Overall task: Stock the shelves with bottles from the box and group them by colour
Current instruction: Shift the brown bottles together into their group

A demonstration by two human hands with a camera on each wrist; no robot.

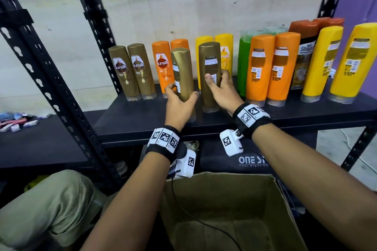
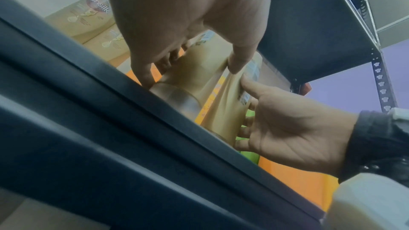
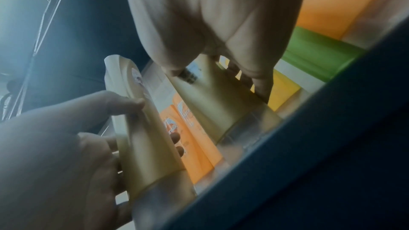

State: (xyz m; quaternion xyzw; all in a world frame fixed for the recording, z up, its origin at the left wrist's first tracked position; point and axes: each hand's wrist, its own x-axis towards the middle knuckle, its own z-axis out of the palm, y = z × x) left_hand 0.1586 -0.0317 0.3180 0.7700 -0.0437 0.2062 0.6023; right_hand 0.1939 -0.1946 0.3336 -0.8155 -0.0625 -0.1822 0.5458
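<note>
Two brown bottles, one pinched in my left hand [image 1: 179, 104], one in my right hand [image 1: 221, 89], could topple the orange bottles [image 1: 163, 67] behind them if shoved.

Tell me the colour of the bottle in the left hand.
Golden brown bottle, clearest in the head view.

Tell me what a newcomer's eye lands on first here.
Two brown bottles at the shelf's front: the left hand grips one, the right hand the other. Behind them runs a bright row of brown, orange, yellow and green bottles. Below sits an open cardboard box.
</note>
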